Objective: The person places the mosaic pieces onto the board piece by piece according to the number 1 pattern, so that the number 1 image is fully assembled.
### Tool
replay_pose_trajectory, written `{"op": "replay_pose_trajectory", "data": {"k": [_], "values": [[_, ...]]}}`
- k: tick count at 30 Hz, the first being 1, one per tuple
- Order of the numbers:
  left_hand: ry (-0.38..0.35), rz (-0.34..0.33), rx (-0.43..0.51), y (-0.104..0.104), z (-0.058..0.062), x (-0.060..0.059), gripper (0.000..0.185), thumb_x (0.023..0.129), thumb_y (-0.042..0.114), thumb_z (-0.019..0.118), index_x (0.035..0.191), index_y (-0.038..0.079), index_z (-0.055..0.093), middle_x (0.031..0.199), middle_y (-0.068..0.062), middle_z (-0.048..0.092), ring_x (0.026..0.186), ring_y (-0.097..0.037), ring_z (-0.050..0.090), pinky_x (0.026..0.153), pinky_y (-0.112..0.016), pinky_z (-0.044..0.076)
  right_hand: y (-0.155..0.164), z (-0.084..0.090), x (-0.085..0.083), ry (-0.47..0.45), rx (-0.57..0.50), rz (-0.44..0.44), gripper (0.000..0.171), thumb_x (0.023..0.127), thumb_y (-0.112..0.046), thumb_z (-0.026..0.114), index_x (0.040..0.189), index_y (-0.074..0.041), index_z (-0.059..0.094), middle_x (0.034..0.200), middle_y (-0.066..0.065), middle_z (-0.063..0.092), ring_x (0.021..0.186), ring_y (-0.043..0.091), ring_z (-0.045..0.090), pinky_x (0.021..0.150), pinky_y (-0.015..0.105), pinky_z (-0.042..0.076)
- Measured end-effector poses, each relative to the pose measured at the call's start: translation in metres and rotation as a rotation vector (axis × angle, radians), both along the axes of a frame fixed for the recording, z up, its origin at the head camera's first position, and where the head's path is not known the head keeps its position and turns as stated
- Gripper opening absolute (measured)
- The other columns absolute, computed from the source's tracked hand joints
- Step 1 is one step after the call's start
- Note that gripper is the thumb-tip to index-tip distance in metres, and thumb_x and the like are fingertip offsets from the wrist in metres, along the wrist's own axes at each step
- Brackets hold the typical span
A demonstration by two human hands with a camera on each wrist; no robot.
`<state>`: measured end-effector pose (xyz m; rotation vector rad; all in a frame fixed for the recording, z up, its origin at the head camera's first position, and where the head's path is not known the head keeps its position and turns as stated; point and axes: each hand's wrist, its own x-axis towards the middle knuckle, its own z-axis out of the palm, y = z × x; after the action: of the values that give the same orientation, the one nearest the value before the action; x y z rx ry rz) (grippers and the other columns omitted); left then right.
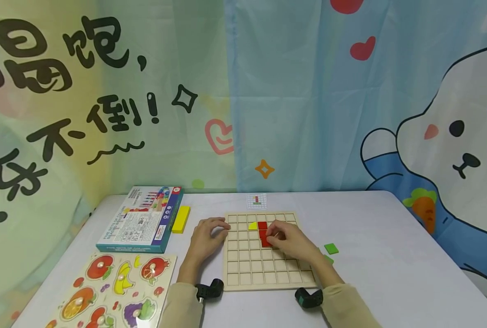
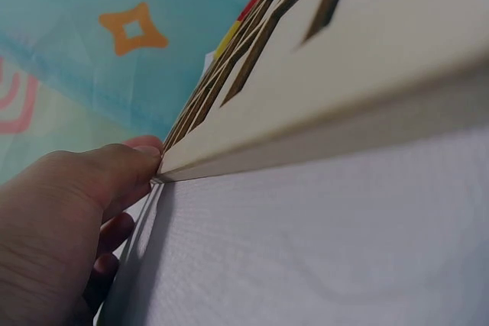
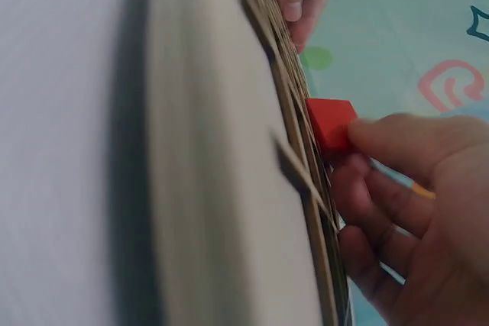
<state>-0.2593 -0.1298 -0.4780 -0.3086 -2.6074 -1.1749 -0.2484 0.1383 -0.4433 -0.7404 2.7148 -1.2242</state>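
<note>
A wooden grid board (image 1: pixel 249 266) lies on the white table, with a yellow tile (image 1: pixel 253 226) and red tiles (image 1: pixel 262 225) in its upper cells. My right hand (image 1: pixel 290 239) is over the board and pinches a red tile (image 3: pixel 330 124) between thumb and fingers; the tile stands out above the grid lines in the right wrist view. At the board's left edge is my left hand (image 1: pixel 208 239), thumb and forefinger together on the rim. The left wrist view shows its other fingers loosely bent beside the edge.
Two green tiles, one a full square (image 1: pixel 331 248), lie right of the board. A small pattern card (image 1: pixel 256 201) sits behind it. On the left are a boxed set (image 1: pixel 138 221), a yellow block (image 1: pixel 181 219) and a fruit picture board (image 1: pixel 116 298). A printed curtain (image 1: pixel 284 91) hangs behind.
</note>
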Motion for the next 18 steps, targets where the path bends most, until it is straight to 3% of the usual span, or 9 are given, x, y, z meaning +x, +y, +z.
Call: {"op": "replay_pose_trajectory", "data": {"k": [4, 18], "values": [[-0.010, 0.003, -0.006, 0.0001, 0.0005, -0.0002, 0.011, 0.083, 0.018, 0.070, 0.093, 0.022, 0.073, 0.120, -0.001, 0.066, 0.119, -0.026, 0.052, 0.101, -0.049, 0.035, -0.0023, -0.0002, 0.0022, 0.031, 0.063, -0.005, 0.006, 0.089, -0.016, 0.063, 0.094, -0.016, 0.059, 0.087, -0.006, 0.063, 0.076, 0.008, 0.057, 0.067, 0.021, 0.047], [-0.014, 0.007, -0.014, 0.0001, 0.0004, -0.0001, 0.011, 0.083, 0.018, 0.070, 0.093, 0.022, 0.073, 0.121, 0.000, 0.066, 0.118, -0.025, 0.052, 0.101, -0.048, 0.035, 0.0017, 0.0035, 0.0080, 0.054, 0.123, 0.020, 0.011, 0.090, -0.018, 0.062, 0.100, -0.016, 0.065, 0.095, -0.007, 0.057, 0.076, 0.007, 0.051, 0.069, 0.021, 0.045]]}}
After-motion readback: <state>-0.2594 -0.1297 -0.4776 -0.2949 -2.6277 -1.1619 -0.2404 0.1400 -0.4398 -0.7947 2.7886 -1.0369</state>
